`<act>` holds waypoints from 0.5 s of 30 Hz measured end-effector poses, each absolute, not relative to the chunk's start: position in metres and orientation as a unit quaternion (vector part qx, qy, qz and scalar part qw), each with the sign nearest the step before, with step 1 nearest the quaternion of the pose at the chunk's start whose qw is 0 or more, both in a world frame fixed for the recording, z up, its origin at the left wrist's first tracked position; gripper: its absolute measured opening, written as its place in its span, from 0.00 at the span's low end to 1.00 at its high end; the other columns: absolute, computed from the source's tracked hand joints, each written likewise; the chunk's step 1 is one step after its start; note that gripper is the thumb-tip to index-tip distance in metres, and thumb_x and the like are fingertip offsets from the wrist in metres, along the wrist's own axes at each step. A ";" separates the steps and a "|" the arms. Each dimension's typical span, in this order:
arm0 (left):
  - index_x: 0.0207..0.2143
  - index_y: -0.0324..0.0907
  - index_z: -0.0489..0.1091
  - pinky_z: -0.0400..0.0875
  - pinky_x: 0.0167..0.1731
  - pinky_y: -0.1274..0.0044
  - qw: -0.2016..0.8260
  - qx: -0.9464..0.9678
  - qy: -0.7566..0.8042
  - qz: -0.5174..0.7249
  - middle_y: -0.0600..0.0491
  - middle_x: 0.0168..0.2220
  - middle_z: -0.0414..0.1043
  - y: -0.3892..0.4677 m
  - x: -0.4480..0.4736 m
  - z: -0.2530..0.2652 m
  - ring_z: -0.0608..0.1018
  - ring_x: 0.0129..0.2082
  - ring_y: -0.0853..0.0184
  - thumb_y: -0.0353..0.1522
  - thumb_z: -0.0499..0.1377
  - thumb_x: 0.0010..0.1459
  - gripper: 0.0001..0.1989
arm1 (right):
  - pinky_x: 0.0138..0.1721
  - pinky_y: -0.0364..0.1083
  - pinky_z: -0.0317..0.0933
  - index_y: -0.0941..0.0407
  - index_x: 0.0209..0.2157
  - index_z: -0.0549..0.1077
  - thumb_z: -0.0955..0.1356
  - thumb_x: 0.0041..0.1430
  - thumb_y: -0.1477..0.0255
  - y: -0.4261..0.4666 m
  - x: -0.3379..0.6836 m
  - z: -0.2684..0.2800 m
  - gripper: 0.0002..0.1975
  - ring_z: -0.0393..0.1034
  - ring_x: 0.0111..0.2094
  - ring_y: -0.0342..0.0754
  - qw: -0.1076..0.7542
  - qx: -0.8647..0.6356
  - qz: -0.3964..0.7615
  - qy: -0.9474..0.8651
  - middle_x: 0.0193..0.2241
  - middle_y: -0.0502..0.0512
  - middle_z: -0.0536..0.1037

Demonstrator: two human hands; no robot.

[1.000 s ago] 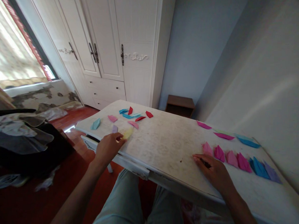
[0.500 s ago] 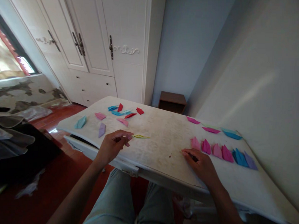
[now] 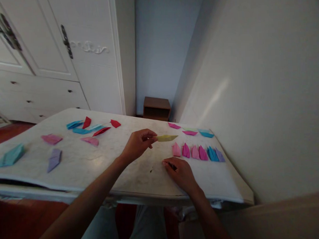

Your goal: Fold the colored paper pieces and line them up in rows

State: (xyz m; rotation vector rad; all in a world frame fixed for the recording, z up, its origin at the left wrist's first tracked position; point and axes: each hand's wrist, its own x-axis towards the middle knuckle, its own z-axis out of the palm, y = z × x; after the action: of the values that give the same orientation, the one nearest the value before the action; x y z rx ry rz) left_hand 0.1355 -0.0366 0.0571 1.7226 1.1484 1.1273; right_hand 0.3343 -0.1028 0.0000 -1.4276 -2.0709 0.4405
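My left hand [image 3: 139,144] pinches a yellow folded paper piece [image 3: 167,137] by its left tip, above the middle of the table. It points right, toward a row of upright folded papers: a light pink one [image 3: 176,149], a magenta one [image 3: 186,150], a blue one [image 3: 212,154] and a lilac one [image 3: 220,155] among them. My right hand [image 3: 181,172] rests on the table just in front of that row. Its fingers are curled with thumb and forefinger together; whatever they may hold is hidden.
On the white table [image 3: 136,184], several folded papers lie at the left, including a teal one [image 3: 11,156] and a red one [image 3: 115,123]. Behind the row lie a magenta paper [image 3: 190,133] and a blue paper [image 3: 207,134]. A wall [image 3: 267,111] borders the right; a brown stand [image 3: 157,107] is beyond.
The view has turned to the right. My left hand has carried the yellow folded paper rightward, nearer the upright row and my right hand. The right hand remains curled on the table.
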 end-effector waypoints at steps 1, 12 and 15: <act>0.34 0.38 0.74 0.69 0.21 0.81 0.400 0.677 0.443 0.431 0.52 0.27 0.77 -0.024 0.146 0.058 0.77 0.21 0.71 0.33 0.63 0.52 0.08 | 0.39 0.46 0.64 0.55 0.38 0.79 0.64 0.62 0.70 -0.103 0.334 0.000 0.11 0.75 0.36 0.48 0.287 -0.537 0.164 -0.776 0.36 0.53 0.81; 0.35 0.36 0.75 0.66 0.18 0.84 0.389 0.682 0.532 0.318 0.50 0.30 0.78 0.093 0.222 0.011 0.77 0.20 0.73 0.27 0.60 0.54 0.06 | 0.41 0.44 0.65 0.54 0.38 0.79 0.64 0.62 0.71 -0.100 0.330 0.005 0.11 0.75 0.38 0.47 0.306 -0.548 0.181 -0.757 0.37 0.53 0.82; 0.38 0.37 0.75 0.67 0.19 0.84 0.372 0.686 0.549 0.301 0.51 0.29 0.78 0.103 0.226 0.005 0.77 0.20 0.73 0.29 0.59 0.55 0.09 | 0.41 0.44 0.65 0.53 0.38 0.79 0.65 0.62 0.71 -0.100 0.330 0.005 0.10 0.75 0.37 0.47 0.310 -0.550 0.183 -0.754 0.37 0.53 0.82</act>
State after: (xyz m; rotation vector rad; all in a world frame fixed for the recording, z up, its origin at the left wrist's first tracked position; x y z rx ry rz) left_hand 0.2255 0.1029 0.0053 1.7577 1.4070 0.7709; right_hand 0.3303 -0.0995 0.0045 -1.4538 -1.9906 0.4823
